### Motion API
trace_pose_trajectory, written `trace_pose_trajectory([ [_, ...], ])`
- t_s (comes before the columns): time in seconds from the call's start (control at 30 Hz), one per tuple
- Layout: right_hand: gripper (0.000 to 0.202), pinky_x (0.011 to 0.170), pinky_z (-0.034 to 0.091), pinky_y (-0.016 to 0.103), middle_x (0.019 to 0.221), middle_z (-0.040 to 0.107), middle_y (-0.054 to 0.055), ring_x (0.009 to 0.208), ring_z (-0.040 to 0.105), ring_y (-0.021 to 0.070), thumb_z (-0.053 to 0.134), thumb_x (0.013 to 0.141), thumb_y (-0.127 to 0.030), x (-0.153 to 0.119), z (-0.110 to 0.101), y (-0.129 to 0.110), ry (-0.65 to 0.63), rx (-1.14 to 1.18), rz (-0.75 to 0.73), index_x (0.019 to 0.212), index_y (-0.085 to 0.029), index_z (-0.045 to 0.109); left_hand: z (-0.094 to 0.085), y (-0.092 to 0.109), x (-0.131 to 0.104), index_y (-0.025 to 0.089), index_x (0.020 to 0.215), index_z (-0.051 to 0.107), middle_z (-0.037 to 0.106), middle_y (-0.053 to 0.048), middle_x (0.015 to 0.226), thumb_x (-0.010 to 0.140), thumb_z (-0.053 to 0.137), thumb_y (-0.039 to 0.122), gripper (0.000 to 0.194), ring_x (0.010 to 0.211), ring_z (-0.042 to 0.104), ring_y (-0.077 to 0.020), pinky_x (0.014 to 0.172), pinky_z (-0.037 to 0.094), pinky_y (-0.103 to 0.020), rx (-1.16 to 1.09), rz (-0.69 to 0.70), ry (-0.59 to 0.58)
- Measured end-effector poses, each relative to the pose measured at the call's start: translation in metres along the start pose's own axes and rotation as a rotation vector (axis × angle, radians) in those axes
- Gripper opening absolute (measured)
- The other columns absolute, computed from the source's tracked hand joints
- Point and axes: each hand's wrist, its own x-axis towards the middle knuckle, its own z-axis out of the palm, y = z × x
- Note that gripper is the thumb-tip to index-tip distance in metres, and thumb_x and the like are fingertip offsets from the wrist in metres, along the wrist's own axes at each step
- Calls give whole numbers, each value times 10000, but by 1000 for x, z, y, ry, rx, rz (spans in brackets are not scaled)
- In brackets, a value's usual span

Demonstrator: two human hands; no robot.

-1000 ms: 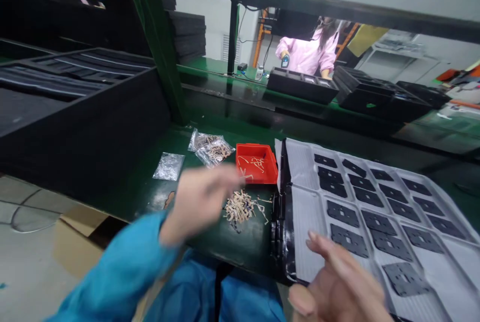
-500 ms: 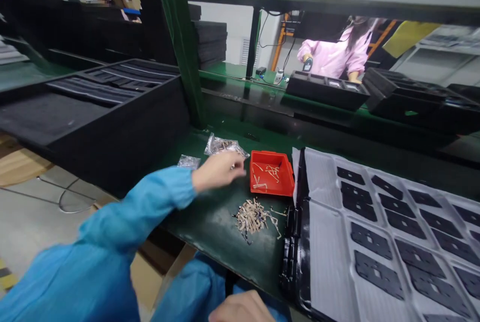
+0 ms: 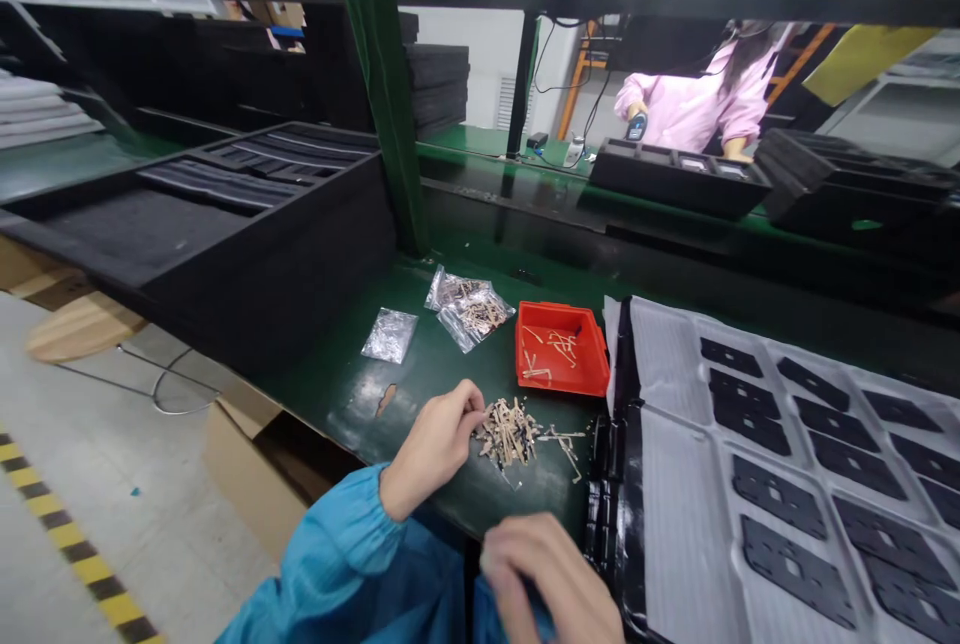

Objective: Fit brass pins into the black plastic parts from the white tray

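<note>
Bags: head view, centre; two filled bags point(image 3: 477, 312) hold small pieces.
Tray point(image 3: 564, 379): a few pieces inside.
Pile point(image 3: 510, 432): many loose, unbagged, below the tray.
Left hand point(image 3: 433, 439): palm down, fingertips together at pile's edge; grip unclear.
Right hand point(image 3: 559, 574): bottom centre, blurred, curved, thumb apart.

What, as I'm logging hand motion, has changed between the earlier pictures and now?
The left hand has moved from beside the red bin back toward the person, reaching the pile of small pieces; any grip is unclear. The right hand has moved left, away from the white-lined tray. Bin, pile and tray look unmoved.
</note>
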Motion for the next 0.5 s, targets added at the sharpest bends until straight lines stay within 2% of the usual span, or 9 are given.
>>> trace_pose_trajectory([
  [0.07, 153, 760, 589, 267, 837, 767, 51, 796, 740, 177, 680, 972, -283, 13, -4, 7, -104, 87, 306, 856, -224, 760, -4, -7, 1, 202, 1029, 609, 716, 1, 802, 1006, 484, 90, 169, 729, 724, -174, 681, 538, -258, -16, 80, 34],
  [0.1, 136, 757, 597, 257, 849, 776, 52, 808, 749, 180, 719, 952, -321, 20, -5, 10, -128, 120, 418, 873, -224, 772, -6, -10, 1, 194, 1089, 639, 733, -14, 839, 1009, 479, 90, 206, 752, 733, -174, 701, 554, -258, -16, 131, 48],
  [0.17, 205, 656, 592, 229, 808, 776, 46, 705, 740, 161, 750, 936, -410, 32, -2, 17, -125, 180, 556, 914, -207, 768, -8, -15, -1, 195, 1172, 692, 759, -41, 917, 1027, 466, 103, 284, 783, 744, -168, 721, 574, -254, -4, 250, 68],
  [0.23, 338, 545, 551, 214, 768, 765, 48, 584, 696, 134, 733, 935, -518, 41, 5, 23, -122, 277, 700, 925, -180, 746, -10, -19, -3, 202, 1170, 736, 777, -58, 968, 1046, 457, 112, 319, 805, 757, -156, 710, 578, -232, 17, 367, 97],
  [0.33, 497, 454, 473, 207, 734, 740, 59, 493, 617, 107, 730, 884, -650, 48, 16, 27, -150, 465, 862, 859, -154, 721, -10, -21, -8, 190, 1148, 749, 801, -67, 987, 1059, 459, 102, 316, 823, 780, -142, 697, 582, -202, 41, 495, 172],
  [0.5, 504, 470, 431, 187, 704, 685, 14, 495, 558, 70, 815, 802, -652, 51, 19, 26, -151, 673, 984, 821, -158, 715, -12, -21, -11, 178, 1152, 729, 815, -71, 973, 1043, 482, 63, 293, 821, 799, -145, 669, 593, -193, 40, 632, 263],
])
